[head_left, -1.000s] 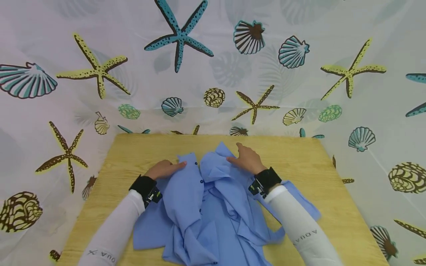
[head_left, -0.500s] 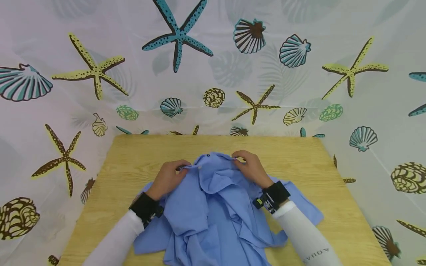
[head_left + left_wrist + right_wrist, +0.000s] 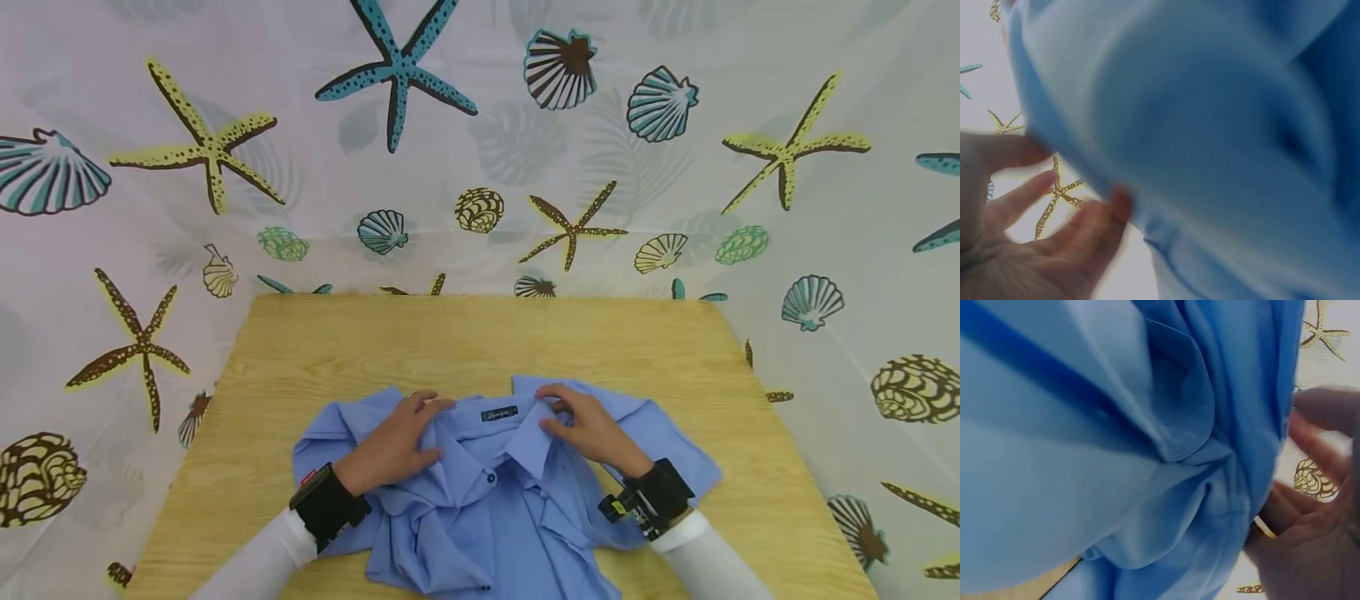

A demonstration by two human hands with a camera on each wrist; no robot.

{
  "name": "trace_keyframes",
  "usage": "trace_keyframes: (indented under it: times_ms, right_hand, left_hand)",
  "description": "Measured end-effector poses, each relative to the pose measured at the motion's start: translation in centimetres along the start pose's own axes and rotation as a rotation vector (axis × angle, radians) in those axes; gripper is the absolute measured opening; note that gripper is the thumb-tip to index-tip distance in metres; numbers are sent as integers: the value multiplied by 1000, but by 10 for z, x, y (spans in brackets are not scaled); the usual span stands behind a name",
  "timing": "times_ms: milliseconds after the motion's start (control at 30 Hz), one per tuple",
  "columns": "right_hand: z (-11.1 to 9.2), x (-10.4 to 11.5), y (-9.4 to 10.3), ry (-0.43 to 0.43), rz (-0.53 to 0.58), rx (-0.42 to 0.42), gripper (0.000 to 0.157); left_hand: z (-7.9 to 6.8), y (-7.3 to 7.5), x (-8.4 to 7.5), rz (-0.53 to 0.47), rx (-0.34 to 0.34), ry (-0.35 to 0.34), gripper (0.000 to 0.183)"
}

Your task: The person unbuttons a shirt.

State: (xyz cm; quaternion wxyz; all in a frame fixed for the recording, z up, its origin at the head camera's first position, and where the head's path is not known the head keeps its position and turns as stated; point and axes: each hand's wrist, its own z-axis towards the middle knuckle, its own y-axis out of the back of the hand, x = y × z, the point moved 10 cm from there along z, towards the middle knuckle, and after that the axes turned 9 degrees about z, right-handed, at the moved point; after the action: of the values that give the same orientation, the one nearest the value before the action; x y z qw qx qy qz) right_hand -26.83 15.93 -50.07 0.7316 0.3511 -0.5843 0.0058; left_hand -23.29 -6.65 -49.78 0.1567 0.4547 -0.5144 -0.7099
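A blue button-up shirt (image 3: 495, 533) lies rumpled on the wooden table, its collar toward the far side. Inside the neck shows a dark label (image 3: 498, 413), and a dark button (image 3: 491, 477) sits below the collar. My left hand (image 3: 397, 442) is over the left side of the collar, thumb apart from the fingers. In the left wrist view, its loosely bent fingers (image 3: 1094, 228) reach the edge of the cloth. My right hand (image 3: 588, 425) is at the right collar flap (image 3: 531, 442), thumb and fingers spread. Its fingertips meet the cloth's edge in the right wrist view.
The wooden table (image 3: 480, 333) extends beyond the shirt on the far side and both sides. A white curtain (image 3: 450, 150) printed with starfish and shells hangs behind it and along both sides. One sleeve (image 3: 675, 450) is spread out to the right.
The hands took the collar edges, drew them nearer and laid the collar down, so the label now shows. The fingers have since loosened. Cloth now spreads farther behind both hands.
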Motion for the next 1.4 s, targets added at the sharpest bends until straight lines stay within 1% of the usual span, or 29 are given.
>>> trace_keyframes:
  times_ms: [67,133,167,200,300,367,400,500,600,633,700,800,867,933,967,1033,1100,1167,1200,1267,1367,1400]
  right_hand:
    - [1,-4,-2,-52,-71,10,55]
    - [0,-5,-4,-76,-141,26,62]
    - [0,-3,-4,-77,-175,31,62]
    - [0,-1,-4,-68,-207,33,58]
    - [-2,12,2,-22,-276,-5,38]
    - [-3,21,10,7,-298,-41,26]
    - [-2,27,15,20,-305,-61,23]
    - [2,46,30,76,-338,-110,19]
    - [9,70,44,164,-385,-137,20]
    - [12,78,49,192,-392,-139,20]
    - [16,93,60,236,-381,-133,22]
    - [24,110,73,255,-311,-70,22]
    - [30,118,80,260,-277,-22,17]
    - [37,127,86,264,-261,4,10]
    - [41,133,90,275,-264,-5,7]
    - [48,146,100,305,-264,-54,8]
    - [54,160,112,339,-266,-126,11]
    - [58,172,122,372,-265,-185,13]
    - [60,178,126,380,-259,-195,16]
    - [64,188,132,384,-266,-186,17]
    - [65,198,135,374,-287,-95,14]
    - [64,202,135,379,-300,-60,14]
  left_hand:
    - [4,-8,2,73,59,15,73]
    - [7,-13,1,133,86,1,80]
    - [8,-14,-1,153,86,-13,81]
    - [8,-13,-2,175,80,-27,82]
    - [10,-8,-9,233,34,-76,80]
    - [11,-3,-13,244,9,-96,75]
    - [12,0,-15,238,3,-103,68]
    - [17,14,-22,207,-29,-147,35]
    - [22,35,-28,131,-66,-196,17]
    - [24,44,-29,105,-79,-206,16]
    - [30,64,-28,27,-100,-197,18]
    - [37,97,-26,-98,-145,-171,15]
    - [41,119,-26,-142,-189,-162,11]
    - [45,141,-29,-140,-249,-173,11]
    - [47,152,-31,-126,-281,-176,11]
    - [51,171,-34,-103,-336,-183,12]
    - [56,189,-37,-93,-373,-186,14]
    - [59,204,-38,-104,-393,-183,19]
    - [60,211,-38,-106,-398,-177,22]
    - [61,223,-39,-103,-398,-172,30]
    - [60,233,-38,-75,-363,-153,38]
    - [59,235,-38,-69,-343,-152,37]
